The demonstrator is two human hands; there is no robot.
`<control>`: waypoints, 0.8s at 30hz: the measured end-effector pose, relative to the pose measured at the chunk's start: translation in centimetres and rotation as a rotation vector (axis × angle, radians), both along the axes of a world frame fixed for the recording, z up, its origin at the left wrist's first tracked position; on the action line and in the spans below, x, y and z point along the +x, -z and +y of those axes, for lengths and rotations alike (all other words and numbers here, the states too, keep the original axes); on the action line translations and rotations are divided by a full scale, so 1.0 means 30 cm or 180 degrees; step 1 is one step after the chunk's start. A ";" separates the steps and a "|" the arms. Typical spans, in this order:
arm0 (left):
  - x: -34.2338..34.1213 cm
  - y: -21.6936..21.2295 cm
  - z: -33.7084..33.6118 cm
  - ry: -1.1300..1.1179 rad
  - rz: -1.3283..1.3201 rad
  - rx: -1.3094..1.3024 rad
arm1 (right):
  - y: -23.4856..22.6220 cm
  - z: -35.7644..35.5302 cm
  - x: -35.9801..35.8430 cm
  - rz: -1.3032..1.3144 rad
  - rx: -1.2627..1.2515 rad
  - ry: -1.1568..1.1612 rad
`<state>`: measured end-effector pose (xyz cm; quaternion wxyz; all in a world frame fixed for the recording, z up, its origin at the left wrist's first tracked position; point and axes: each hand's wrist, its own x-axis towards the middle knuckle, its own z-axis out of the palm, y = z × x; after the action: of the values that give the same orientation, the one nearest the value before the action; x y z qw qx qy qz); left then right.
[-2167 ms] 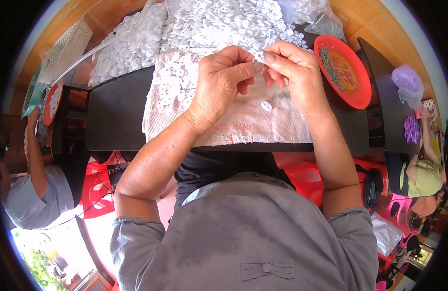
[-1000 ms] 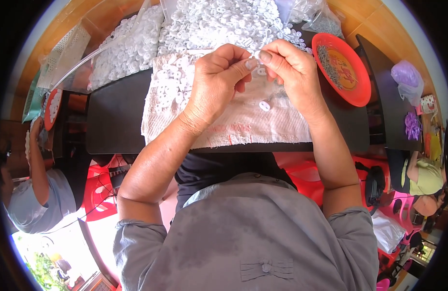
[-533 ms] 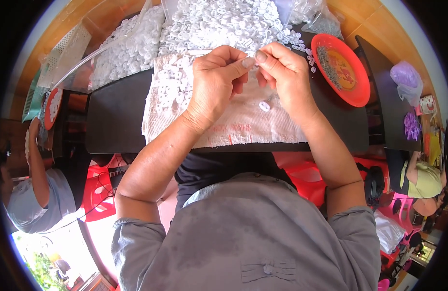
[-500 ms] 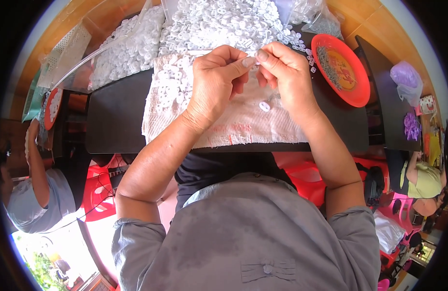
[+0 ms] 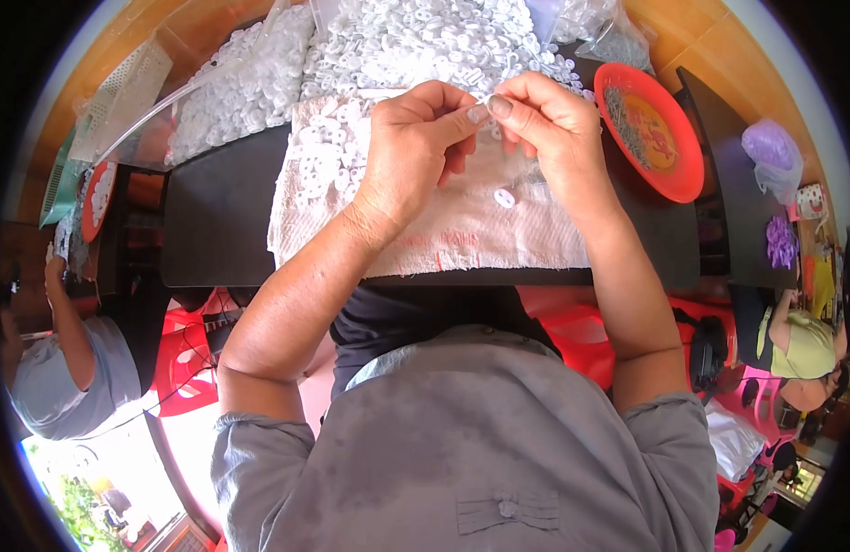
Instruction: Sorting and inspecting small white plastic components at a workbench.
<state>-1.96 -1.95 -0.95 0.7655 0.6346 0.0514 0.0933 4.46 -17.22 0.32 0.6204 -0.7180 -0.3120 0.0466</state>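
My left hand (image 5: 420,138) and my right hand (image 5: 549,124) meet above a pale cloth (image 5: 443,248), thumb tips nearly touching. Both are closed in a pinch; whatever sits between the fingertips is too small and covered to make out. Just below my right hand, a single white oval plastic piece (image 5: 505,198) with two holes lies on the cloth. Many similar white plastic pieces (image 5: 324,166) are scattered on the cloth, left of my left hand. Beyond my fingers rises a big heap of white plastic pieces (image 5: 416,46).
To the right, a red oval tray (image 5: 687,175) holds thin grey metal bits (image 5: 620,120). A clear bag of white pieces (image 5: 232,106) stands at the back left. The dark table (image 5: 223,221) ends close to my body. Other people (image 5: 80,368) sit at left and right.
My right hand has shifted slightly right and up, its fingertips still close to the left hand's. The left hand has barely moved.
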 end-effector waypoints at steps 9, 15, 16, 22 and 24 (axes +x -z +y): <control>0.004 -0.022 0.038 -0.0766 -0.0088 -0.0064 | 0.090 0.013 -0.002 -0.2647 -0.2253 0.0064; -0.006 -0.020 0.040 -0.0698 -0.0213 -0.0139 | 0.117 0.019 -0.006 -0.2720 -0.2430 -0.0022; -0.004 -0.019 0.042 -0.0682 -0.0261 -0.0129 | 0.115 0.021 -0.004 -0.2690 -0.2460 -0.0036; -0.005 -0.038 0.042 -0.0724 -0.0184 -0.0417 | 0.102 0.040 0.010 -0.2938 -0.2663 -0.0181; -0.006 -0.045 0.037 -0.0787 -0.0243 -0.0441 | 0.098 0.044 0.013 -0.2916 -0.2584 -0.0192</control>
<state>-2.13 -0.84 0.39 0.7915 0.5651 0.1064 0.2071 4.85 -15.91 -2.62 0.0985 -0.8350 -0.5245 -0.1341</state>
